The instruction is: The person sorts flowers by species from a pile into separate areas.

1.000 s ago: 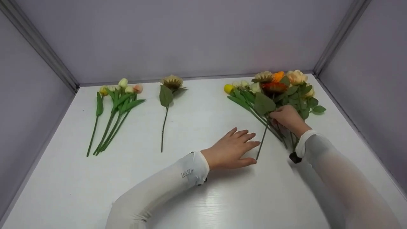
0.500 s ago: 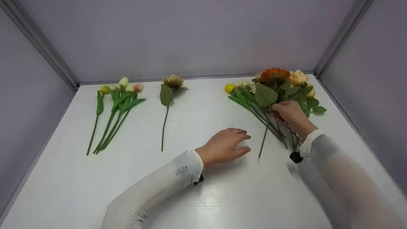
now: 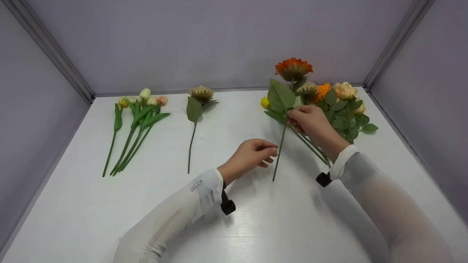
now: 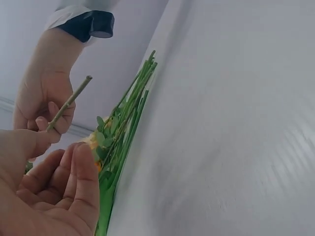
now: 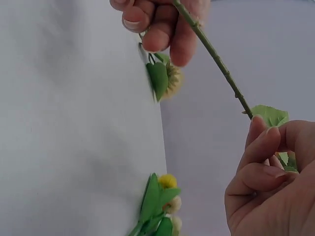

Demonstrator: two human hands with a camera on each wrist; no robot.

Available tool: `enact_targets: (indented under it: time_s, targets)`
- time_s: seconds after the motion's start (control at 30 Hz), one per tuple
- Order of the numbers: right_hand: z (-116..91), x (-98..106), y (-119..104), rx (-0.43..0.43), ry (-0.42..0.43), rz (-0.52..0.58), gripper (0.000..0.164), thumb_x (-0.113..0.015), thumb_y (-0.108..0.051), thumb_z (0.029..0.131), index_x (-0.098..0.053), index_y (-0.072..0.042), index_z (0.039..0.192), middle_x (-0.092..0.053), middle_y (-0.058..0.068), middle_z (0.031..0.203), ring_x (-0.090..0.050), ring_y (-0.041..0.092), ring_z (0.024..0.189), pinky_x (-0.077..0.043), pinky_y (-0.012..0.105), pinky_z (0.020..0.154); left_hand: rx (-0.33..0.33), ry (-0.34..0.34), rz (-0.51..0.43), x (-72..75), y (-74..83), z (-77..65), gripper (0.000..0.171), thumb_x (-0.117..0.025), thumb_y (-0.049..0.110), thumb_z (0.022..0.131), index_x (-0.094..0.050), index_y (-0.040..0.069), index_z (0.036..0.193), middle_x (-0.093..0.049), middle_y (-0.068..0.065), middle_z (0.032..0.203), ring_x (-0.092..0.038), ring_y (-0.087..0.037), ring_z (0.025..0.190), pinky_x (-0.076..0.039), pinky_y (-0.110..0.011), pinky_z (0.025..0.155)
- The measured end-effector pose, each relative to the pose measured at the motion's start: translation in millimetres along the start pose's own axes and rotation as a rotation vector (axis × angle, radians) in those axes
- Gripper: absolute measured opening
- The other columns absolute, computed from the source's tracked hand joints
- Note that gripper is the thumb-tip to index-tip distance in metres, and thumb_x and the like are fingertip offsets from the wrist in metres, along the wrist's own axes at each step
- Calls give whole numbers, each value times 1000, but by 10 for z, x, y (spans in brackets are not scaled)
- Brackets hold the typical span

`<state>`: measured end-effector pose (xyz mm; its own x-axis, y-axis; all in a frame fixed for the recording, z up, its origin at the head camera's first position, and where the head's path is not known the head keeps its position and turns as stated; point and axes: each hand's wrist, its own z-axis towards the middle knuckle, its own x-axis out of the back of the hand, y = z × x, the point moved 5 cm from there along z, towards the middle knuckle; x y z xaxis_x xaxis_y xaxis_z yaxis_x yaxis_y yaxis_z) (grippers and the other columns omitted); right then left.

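Observation:
My right hand [image 3: 310, 118] pinches the stem of an orange-red flower [image 3: 293, 68] between thumb and fingers, just below its broad leaf [image 3: 280, 95]. The flower is held upright, slightly tilted, above the table. In the right wrist view the bumpy green stem [image 5: 216, 56] runs from the right hand [image 5: 275, 182] up past the left fingers [image 5: 157, 39]. My left hand [image 3: 250, 155] is beside the lower stem, its fingers loosely bent. In the left wrist view a gap shows between the left thumb and fingertips [image 4: 83, 157], with the stem end [image 4: 71, 101] just beyond.
On the right lies a bunch of mixed flowers [image 3: 345, 89] with green stems. A single beige flower [image 3: 201, 94] lies left of centre, and several tulips [image 3: 146, 109] lie farther left. Grey panels [image 3: 226, 44] wall in the white table [image 3: 234, 233].
My right hand has lifted the orange-red flower out of the bunch and moved it left and up. The left hand has drawn back slightly, its spread fingers now bent near the stem.

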<state>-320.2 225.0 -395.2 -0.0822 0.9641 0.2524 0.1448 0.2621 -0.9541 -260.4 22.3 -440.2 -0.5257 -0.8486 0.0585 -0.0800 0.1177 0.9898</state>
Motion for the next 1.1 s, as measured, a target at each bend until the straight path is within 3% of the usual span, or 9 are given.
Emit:
enact_targets:
  time_s: [0.33,0.67,0.9,1.1]
  targets:
    - [10,-446,-116,51,-94,14,30,-67,-26,99,-70,1,108,-68,4,83,-46,11,55,-36,22,48,62,70,-130,215,-34,-97,20,-64,23,101,-75,6,106,-74,-9,97,-70,-17,81,-59,-31,73]
    - [57,-773,-169,83,-154,4,23,-67,-25,98,-75,-3,99,-69,6,81,-43,11,51,-33,23,45,47,88,-115,465,-82,-197,26,-73,19,97,-72,-1,115,-73,-11,99,-70,-17,80,-60,-32,77]
    - [78,-954,-204,99,-179,-93,33,-67,-35,99,-73,-6,113,-72,10,91,-51,14,59,-39,23,49,48,151,6,747,-61,-312,19,-73,17,96,-74,2,108,-72,-11,97,-69,-18,80,-61,-34,76]
    - [53,-963,-183,168,-190,-197,31,-62,-35,103,-70,-10,121,-72,10,104,-63,25,84,-54,36,78,109,240,177,1162,-28,-392,21,-71,16,97,-72,0,111,-71,-12,100,-70,-20,83,-61,-33,76]
